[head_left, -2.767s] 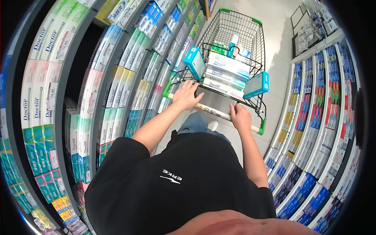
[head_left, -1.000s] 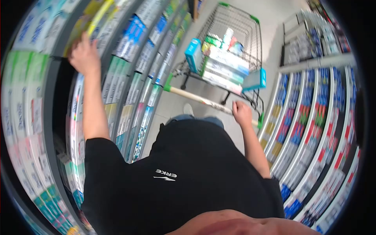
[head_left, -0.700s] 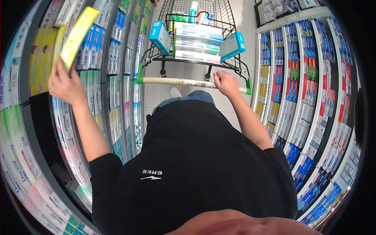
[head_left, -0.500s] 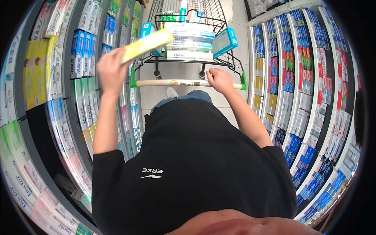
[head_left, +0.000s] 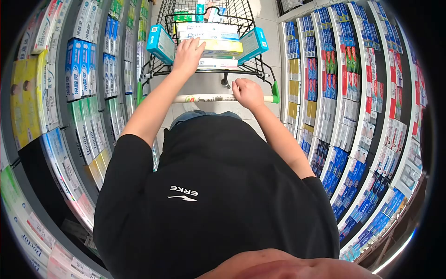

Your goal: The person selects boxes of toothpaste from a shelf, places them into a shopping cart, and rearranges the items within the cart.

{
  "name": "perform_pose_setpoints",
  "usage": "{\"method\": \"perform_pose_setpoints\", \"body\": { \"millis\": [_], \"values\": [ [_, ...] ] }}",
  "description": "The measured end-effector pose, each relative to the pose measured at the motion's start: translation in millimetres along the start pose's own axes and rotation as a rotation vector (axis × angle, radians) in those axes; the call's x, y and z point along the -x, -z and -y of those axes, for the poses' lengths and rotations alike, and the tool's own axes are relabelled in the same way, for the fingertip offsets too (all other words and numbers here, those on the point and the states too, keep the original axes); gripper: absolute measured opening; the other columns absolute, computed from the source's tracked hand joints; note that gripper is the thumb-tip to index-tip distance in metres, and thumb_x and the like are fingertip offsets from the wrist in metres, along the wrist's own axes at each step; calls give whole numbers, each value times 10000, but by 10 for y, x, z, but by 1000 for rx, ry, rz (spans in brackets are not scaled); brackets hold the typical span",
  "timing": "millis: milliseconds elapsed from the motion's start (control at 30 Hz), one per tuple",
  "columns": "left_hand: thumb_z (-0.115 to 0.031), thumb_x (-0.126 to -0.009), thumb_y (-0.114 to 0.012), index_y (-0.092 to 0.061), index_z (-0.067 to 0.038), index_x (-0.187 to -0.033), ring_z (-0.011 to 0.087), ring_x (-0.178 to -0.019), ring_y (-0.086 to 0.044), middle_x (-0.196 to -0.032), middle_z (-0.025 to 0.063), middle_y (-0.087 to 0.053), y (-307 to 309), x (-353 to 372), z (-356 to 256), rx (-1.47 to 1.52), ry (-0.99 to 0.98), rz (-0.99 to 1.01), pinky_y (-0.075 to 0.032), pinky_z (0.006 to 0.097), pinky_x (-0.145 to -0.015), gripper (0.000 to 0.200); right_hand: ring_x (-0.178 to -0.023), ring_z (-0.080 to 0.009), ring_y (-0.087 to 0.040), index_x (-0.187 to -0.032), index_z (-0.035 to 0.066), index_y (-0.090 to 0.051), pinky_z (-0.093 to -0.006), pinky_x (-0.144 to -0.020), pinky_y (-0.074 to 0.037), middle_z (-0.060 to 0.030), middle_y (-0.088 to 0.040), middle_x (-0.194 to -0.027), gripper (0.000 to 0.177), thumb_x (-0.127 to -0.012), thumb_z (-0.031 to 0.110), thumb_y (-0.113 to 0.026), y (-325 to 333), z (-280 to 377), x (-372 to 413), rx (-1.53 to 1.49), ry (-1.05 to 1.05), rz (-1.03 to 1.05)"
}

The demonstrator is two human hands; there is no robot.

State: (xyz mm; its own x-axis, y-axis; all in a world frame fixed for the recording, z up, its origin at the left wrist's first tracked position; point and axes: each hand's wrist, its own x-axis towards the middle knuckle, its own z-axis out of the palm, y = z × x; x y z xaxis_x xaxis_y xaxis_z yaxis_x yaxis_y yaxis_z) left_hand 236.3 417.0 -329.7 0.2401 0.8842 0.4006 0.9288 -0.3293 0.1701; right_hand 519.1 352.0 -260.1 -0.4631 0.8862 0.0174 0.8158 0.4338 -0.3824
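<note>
My left hand reaches into the seat end of a shopping cart. Its fingers are bent over the left end of a yellow toothpaste box, which lies across a stack of white Doctor toothpaste boxes. The fingertips partly cover that end. Closed around the cart's pale handle bar, right of its middle, is my right hand. Two teal boxes stand at the sides of the stack, one teal box at left and another teal box at right.
Shelves of toothpaste boxes line the left side close to my arm. On the right stand more shelves with blue and red boxes. Green boxes and a teal carton lie deeper in the cart. Tiled floor shows beyond the cart.
My left hand has carried the yellow toothpaste box from beside the left shelves rightward onto the stack in the cart. My right hand stays on the handle bar.
</note>
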Motion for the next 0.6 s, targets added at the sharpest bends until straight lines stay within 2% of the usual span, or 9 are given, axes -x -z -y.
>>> {"method": "perform_pose_setpoints", "body": {
  "millis": [67, 167, 200, 333, 400, 467, 500, 567, 600],
  "values": [
    [-102, -921, -674, -616, -110, -1451, 323, -1381, -557, -1402, 132, -638, 8, 102, -25, 8, -1, 105, -432, 509, -1179, 533, -727, -357, -700, -795, 88, -660, -508, -678, -568, -116, -681, -761, 289, -998, 292, -630, -17, -56, 13, -3, 14, 15],
    [-90, -925, -655, -583, -89, -1481, 331, -1396, -550, -1443, 157, -617, 127, 120, -7, -37, 32, 190, -455, 524, -1160, 561, -728, -356, -700, -791, 85, -657, -508, -682, -568, -118, -683, -764, 294, -999, 291, -629, -19, -77, -32, -15, 38, 29],
    [-98, -931, -649, -576, -81, -1489, 333, -1410, -541, -1503, 178, -582, 137, 126, 26, -60, 45, 234, -459, 535, -1158, 563, -733, -358, -702, -793, 81, -660, -512, -686, -567, -119, -689, -772, 300, -1001, 294, -624, -12, -68, -28, -17, 41, 36],
    [-125, -905, -709, -575, -81, -1488, 348, -1403, -543, -1499, 173, -588, 140, 156, 38, -71, 46, 193, -445, 514, -1153, 601, -766, -373, -710, -818, 77, -672, -527, -703, -567, -135, -706, -804, 305, -1008, 309, -616, 14, -36, -33, -42, -2, 83],
    [-129, -912, -684, -569, -68, -1497, 363, -1411, -534, -1498, 189, -584, 128, 192, 22, -101, 48, 173, -434, 546, -1158, 599, -809, -393, -715, -855, 78, -685, -538, -723, -567, -151, -720, -849, 307, -1018, 327, -606, 21, -14, -46, -5, -24, 145],
    [-148, -955, -628, -556, -54, -1516, 385, -1434, -505, -1516, 212, -562, 142, 201, 41, -136, 51, 233, -386, 569, -1200, 573, -831, -405, -713, -874, 82, -684, -540, -732, -564, -159, -718, -871, 296, -1018, 331, -617, 35, 27, -35, -41, -40, 124],
    [-170, -946, -667, -536, -48, -1533, 387, -1439, -500, -1509, 236, -556, 141, 220, 86, -72, 67, 236, -367, 572, -1218, 613, -828, -406, -711, -873, 81, -681, -539, -730, -560, -159, -718, -870, 293, -1016, 330, -623, -11, 1, -27, -46, -44, 105],
    [-255, -915, -766, -487, -45, -1569, 411, -1428, -504, -1490, 262, -564, 405, 178, 155, 111, 124, 103, -367, 547, -1223, 742, -814, -407, -707, -869, 77, -675, -538, -724, -553, -160, -715, -861, 290, -1013, 326, -636, -27, 1, -12, -42, -54, 90],
    [-271, -919, -763, -498, -43, -1559, 414, -1427, -504, -1491, 257, -565, 551, 130, 303, 102, 144, 54, -374, 544, -1219, 730, -804, -408, -704, -865, 74, -672, -538, -720, -549, -163, -713, -852, 290, -1011, 323, -643, -5, 18, -18, -29, -64, 91]
  ]
}}
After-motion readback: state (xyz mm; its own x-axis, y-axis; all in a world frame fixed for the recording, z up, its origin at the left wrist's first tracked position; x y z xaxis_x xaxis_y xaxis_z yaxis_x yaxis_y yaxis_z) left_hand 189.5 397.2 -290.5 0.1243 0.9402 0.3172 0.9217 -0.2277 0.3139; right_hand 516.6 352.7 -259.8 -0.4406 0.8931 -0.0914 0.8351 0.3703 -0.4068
